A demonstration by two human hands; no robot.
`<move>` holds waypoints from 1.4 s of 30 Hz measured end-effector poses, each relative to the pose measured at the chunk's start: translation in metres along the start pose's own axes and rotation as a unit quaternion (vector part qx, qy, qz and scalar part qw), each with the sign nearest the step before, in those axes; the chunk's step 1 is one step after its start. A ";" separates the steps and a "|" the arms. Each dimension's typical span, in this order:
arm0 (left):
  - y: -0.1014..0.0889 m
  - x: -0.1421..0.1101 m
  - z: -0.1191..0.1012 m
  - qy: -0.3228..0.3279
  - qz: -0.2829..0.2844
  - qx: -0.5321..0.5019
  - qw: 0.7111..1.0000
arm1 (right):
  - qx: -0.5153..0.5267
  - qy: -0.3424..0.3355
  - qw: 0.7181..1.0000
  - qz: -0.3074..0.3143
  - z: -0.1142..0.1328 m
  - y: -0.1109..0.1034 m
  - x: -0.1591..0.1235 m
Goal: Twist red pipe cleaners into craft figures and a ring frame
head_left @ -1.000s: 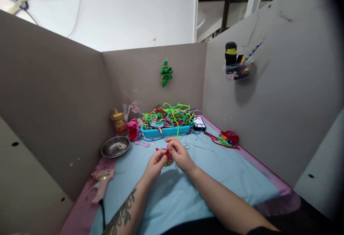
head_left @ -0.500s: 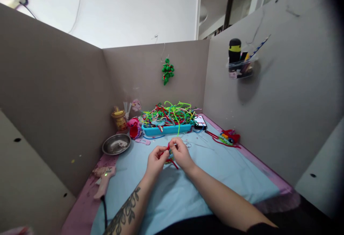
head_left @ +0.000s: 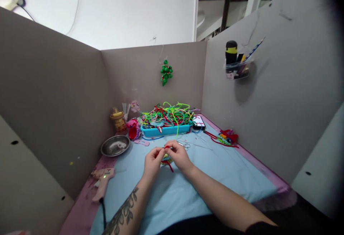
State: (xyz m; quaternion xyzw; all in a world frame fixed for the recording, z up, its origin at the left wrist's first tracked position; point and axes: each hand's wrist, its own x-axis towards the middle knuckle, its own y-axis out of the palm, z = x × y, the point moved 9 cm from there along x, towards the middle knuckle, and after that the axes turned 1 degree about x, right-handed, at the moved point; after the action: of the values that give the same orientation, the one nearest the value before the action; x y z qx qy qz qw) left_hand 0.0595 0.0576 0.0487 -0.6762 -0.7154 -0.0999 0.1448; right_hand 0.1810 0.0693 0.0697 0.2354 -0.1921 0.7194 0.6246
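Head view. Both hands meet in front of the body, over the blue cloth point(head_left: 215, 183) on the table. Left hand point(head_left: 152, 161): grip narrow, thumb and finger pinched at the red bit point(head_left: 167, 147). Right hand point(head_left: 177, 155): grip likewise narrow, closed on the same red bit from the other side. Fingertips nearly touching.

Position of piece: the small multicoloured piece point(head_left: 166, 159) sits between the hands, just below the pinch and on the wearer's side. Neither hand clearly nearer. Its long axis cannot be told; fingers cover much of it. One red strand end point(head_left: 171, 167) sticks out free, slanting toward the wearer and rightward, under the right hand. Judgement: access to this end looks easier from the right.

Scissors point(head_left: 186, 145) lie just beyond the right hand.
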 end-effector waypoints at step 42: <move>0.007 -0.012 -0.038 0.277 0.029 0.554 0.785 | -0.418 -0.028 0.894 0.160 -0.014 0.024 -0.007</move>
State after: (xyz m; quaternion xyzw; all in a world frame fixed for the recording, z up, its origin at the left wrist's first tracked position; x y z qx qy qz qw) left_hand 0.0694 0.0335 0.0803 -0.4438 -0.5567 0.1349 0.6891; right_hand 0.1568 0.0678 0.0545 -0.0611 -0.5281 0.6561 0.5357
